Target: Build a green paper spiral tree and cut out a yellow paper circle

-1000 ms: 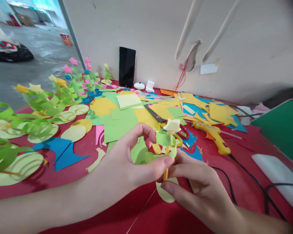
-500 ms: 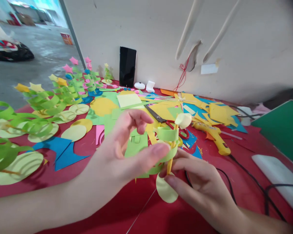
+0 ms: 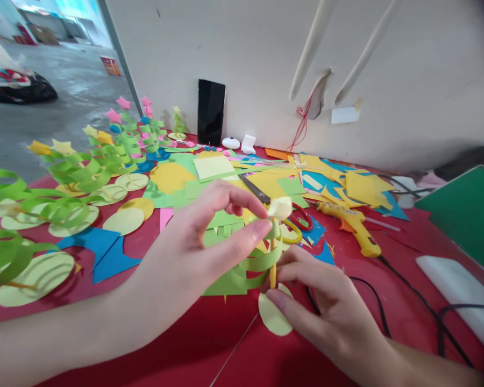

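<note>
In the head view, the paper plant (image 3: 260, 262) is between the two hands, near the front of the red surface (image 3: 210, 346). The right hand (image 3: 326, 301) has its grip clamped on the yellow stem (image 3: 273, 274), low down, just above the pale round base (image 3: 275, 317). The left hand (image 3: 189, 242) has thumb and index fingertips almost together at the upper part of the green strip (image 3: 275, 255), just below the pale star (image 3: 281, 208); whether this grip truly pinches the paper, I cannot tell.

I think the main danger is at the top: if the left hand pulls too strongly, the strip may tear or come unstuck, or the star may bend. If the right hand presses too hard, the thin stem could be crushed or loosen from the base. The yellow glue gun (image 3: 349, 219) lies near the scissors (image 3: 258, 192); a careless move could catch its black cord (image 3: 403, 280) and drag it.
</note>
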### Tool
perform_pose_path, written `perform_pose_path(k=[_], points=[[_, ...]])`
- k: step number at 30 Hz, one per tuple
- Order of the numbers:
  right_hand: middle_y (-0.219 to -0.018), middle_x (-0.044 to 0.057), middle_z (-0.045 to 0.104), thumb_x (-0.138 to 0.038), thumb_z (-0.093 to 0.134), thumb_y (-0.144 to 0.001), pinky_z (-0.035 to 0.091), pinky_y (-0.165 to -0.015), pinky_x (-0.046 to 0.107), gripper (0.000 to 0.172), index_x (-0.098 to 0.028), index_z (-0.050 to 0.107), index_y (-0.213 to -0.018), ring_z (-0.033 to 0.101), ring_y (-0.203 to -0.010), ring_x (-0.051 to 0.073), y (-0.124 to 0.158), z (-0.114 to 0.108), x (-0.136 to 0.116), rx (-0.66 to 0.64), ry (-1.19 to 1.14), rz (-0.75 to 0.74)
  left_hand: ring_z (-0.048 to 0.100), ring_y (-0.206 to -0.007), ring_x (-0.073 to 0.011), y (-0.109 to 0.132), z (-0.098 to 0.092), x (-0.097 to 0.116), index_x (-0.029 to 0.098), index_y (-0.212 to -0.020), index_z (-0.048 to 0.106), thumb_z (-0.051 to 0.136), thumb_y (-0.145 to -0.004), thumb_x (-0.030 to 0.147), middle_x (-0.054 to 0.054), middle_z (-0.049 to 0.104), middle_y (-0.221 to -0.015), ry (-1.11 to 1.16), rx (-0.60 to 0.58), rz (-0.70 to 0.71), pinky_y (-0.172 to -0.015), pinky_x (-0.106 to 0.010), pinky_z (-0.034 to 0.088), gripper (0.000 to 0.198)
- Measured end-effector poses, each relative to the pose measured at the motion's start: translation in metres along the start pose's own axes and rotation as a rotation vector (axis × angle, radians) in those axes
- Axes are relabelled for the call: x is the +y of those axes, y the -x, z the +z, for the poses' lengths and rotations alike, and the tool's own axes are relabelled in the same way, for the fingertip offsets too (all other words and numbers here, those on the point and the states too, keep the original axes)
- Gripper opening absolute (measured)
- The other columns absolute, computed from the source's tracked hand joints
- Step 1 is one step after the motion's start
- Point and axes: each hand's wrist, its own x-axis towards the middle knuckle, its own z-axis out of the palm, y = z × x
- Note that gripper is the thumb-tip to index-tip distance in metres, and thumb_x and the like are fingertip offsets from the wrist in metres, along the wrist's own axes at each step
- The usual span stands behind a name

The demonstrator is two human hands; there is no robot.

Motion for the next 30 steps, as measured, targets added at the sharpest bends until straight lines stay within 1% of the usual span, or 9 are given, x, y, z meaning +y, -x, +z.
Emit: perform_pose_path(k=[2,4,7,10,13,16,18,26,30], points=[[-0.071,0.001,0.057,-0.014,0.058,-0.075,0.044,-0.063,0.025,0.010,-0.018,0.056,-0.066,0.053,-0.069,0.013,0.000,0.001,0.001,-0.008,0.024,-0.017,0.046,-0.083,-0.0101,0.000,0.001,-0.001,0.026,-0.081,0.051,0.055,-0.083,0.025,0.007,0.050,-0.084,-0.018,0.000,0.060,-0.074,-0.017,0.036,0.004],[-0.073,0.002,0.058,-0.014,0.057,-0.075,0.045,-0.065,0.026,0.010,-0.017,0.056,-0.066,0.054,-0.071,0.014,0.000,0.001,0.002,-0.016,0.033,-0.029,0.044,-0.082,-0.0097,0.000,0.001,-0.002,0.026,-0.081,0.051,0.056,-0.082,0.022,0.007,0.048,-0.085,-0.017,-0.002,0.065,-0.071,-0.017,0.036,0.006],[-0.071,0.001,0.058,-0.013,0.059,-0.074,0.045,-0.063,0.024,0.009,-0.017,0.057,-0.066,0.054,-0.068,0.013,-0.001,0.002,0.001,0.008,0.039,-0.055,0.045,-0.078,-0.0098,0.001,0.000,-0.002,0.023,-0.078,0.049,0.056,-0.082,0.022,0.006,0.047,-0.082,0.008,-0.024,0.005,-0.067,-0.018,0.035,0.007],[-0.068,0.000,0.058,-0.014,0.063,-0.071,0.045,-0.061,0.021,0.006,-0.016,0.059,-0.067,0.054,-0.065,0.011,-0.003,0.002,-0.001,0.065,0.028,-0.087,0.046,-0.075,-0.0088,0.001,0.000,-0.002,0.024,-0.080,0.051,0.055,-0.082,0.025,0.007,0.049,-0.081,0.036,-0.044,-0.065,-0.064,-0.018,0.035,0.005],[-0.065,-0.001,0.059,-0.011,0.064,-0.069,0.045,-0.059,0.020,0.008,-0.017,0.059,-0.066,0.054,-0.062,0.010,-0.005,0.001,-0.003,0.109,0.019,-0.094,0.047,-0.071,-0.0082,0.000,0.001,-0.003,0.024,-0.078,0.052,0.054,-0.082,0.029,0.008,0.051,-0.079,0.026,-0.044,-0.120,-0.060,-0.017,0.035,0.007],[-0.061,-0.001,0.058,-0.009,0.062,-0.068,0.044,-0.053,0.020,0.012,-0.017,0.057,-0.061,0.054,-0.059,0.011,-0.007,0.001,-0.004,0.122,0.013,-0.081,0.046,-0.067,-0.0086,-0.002,0.004,-0.004,0.023,-0.076,0.052,0.055,-0.080,0.032,0.008,0.051,-0.075,0.002,-0.043,-0.151,-0.057,-0.019,0.034,0.010],[-0.060,0.000,0.057,-0.009,0.061,-0.068,0.044,-0.052,0.020,0.011,-0.017,0.058,-0.060,0.053,-0.058,0.011,-0.006,0.000,-0.004,0.117,-0.003,-0.071,0.045,-0.065,-0.0089,-0.003,0.005,-0.004,0.023,-0.074,0.051,0.055,-0.080,0.032,0.008,0.050,-0.073,-0.006,-0.046,-0.157,-0.056,-0.020,0.034,0.012],[-0.064,0.001,0.058,-0.012,0.059,-0.072,0.044,-0.055,0.022,0.009,-0.017,0.062,-0.065,0.054,-0.060,0.011,-0.003,0.001,-0.003,0.052,-0.060,-0.008,0.047,-0.067,-0.0110,-0.002,0.006,-0.010,0.022,-0.070,0.051,0.058,-0.078,0.030,0.007,0.049,-0.071,-0.026,-0.003,-0.150,-0.061,-0.023,0.035,0.014],[-0.060,0.000,0.058,-0.012,0.059,-0.071,0.044,-0.055,0.022,0.011,-0.017,0.061,-0.061,0.052,-0.058,0.011,-0.004,0.000,-0.004,0.062,-0.070,0.029,0.050,-0.075,-0.0141,0.000,0.007,-0.013,0.024,-0.078,0.053,0.060,-0.077,0.033,0.005,0.051,-0.079,0.003,-0.026,-0.165,-0.068,-0.026,0.040,0.012]])
